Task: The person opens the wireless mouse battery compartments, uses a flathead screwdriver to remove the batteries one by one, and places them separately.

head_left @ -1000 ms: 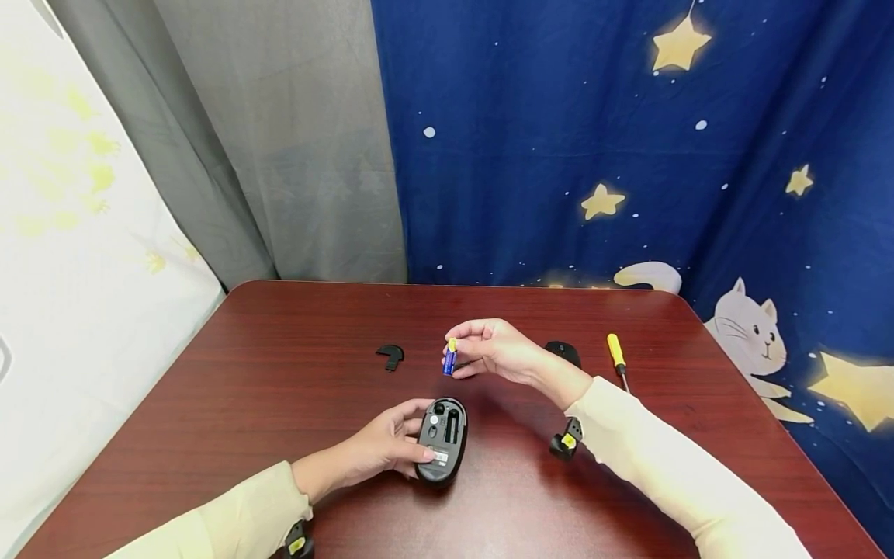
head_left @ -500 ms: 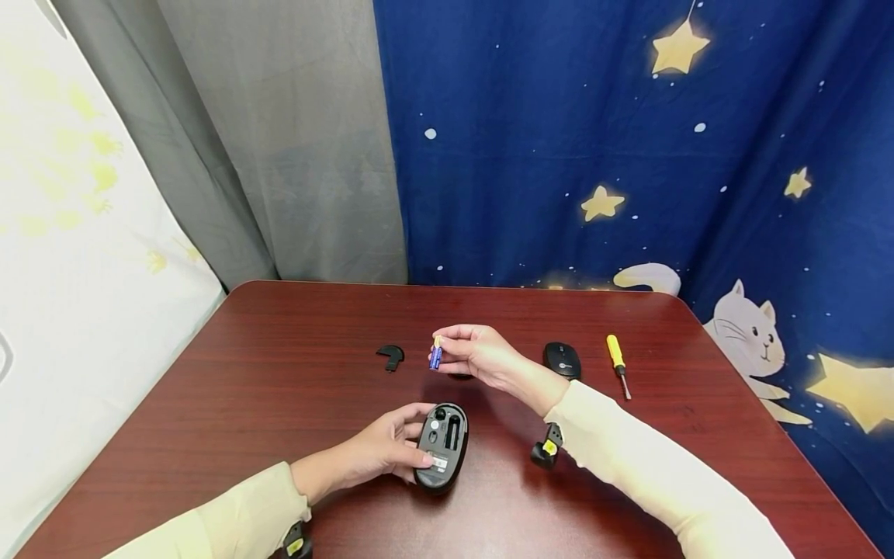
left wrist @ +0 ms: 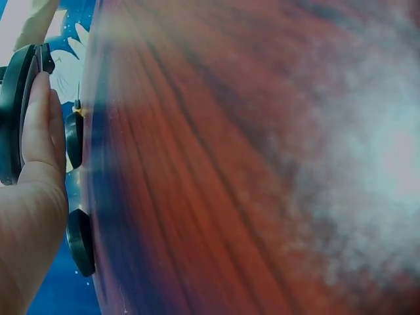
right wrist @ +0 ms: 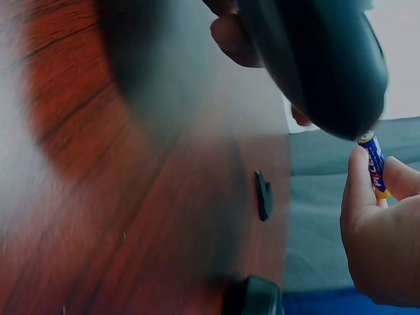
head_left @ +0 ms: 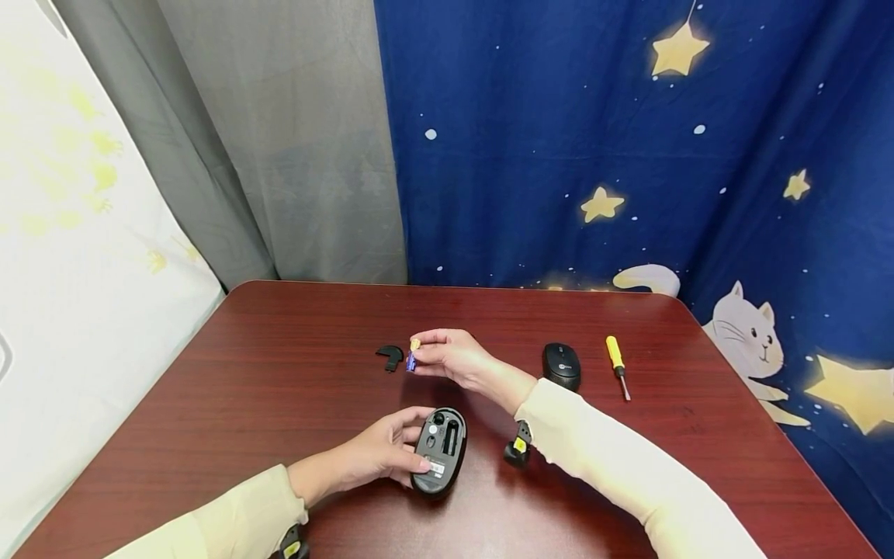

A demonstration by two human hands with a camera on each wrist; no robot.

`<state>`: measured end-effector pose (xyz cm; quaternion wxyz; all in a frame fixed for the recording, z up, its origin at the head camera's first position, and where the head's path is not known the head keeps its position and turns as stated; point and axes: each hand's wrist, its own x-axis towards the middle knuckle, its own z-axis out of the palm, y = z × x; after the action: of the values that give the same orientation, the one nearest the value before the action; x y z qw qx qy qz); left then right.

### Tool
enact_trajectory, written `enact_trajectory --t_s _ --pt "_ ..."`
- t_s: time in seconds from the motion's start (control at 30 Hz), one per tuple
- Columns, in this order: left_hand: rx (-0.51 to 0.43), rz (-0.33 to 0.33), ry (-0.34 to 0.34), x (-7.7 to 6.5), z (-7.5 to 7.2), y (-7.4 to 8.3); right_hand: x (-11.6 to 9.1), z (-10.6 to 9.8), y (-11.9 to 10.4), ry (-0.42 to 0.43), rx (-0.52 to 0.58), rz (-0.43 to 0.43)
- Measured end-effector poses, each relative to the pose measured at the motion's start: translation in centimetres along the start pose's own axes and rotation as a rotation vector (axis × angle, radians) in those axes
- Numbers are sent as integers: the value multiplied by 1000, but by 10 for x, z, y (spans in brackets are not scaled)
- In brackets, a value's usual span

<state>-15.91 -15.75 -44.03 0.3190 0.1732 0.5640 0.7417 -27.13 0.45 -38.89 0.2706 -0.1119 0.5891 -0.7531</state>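
My left hand (head_left: 384, 450) grips a black computer mouse (head_left: 438, 466) underside up, the thumb on its label. The mouse's long battery slot (head_left: 450, 437) is uncovered and faces the camera. Farther off, my right hand (head_left: 457, 361) pinches a small blue battery with a yellow end (head_left: 412, 359) between thumb and fingers, above the table. In the right wrist view the battery (right wrist: 374, 164) is seen past the mouse's edge (right wrist: 328, 65). A black battery cover (head_left: 389, 358) lies on the table, just left of the battery in the head view.
A second black mouse (head_left: 562, 366) rests right of my right arm. Beyond it lies a yellow-handled screwdriver (head_left: 615, 357). Another dark rounded object (left wrist: 81, 243), in the left wrist view, seems hidden behind my right hand in the head view. Curtains hang behind the brown table (head_left: 300, 334).
My right hand has moved left with the battery, toward the battery cover, uncovering the second mouse. My left hand and its mouse have shifted only slightly.
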Motion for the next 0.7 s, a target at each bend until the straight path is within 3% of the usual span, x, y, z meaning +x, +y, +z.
enact_trajectory --t_s 0.47,0.7 --pt "-8 -8 -28 -6 0 -2 19 21 30 8 -51 65" --pt "0 -4 -36 -7 -3 -3 24 21 41 76 -42 82"
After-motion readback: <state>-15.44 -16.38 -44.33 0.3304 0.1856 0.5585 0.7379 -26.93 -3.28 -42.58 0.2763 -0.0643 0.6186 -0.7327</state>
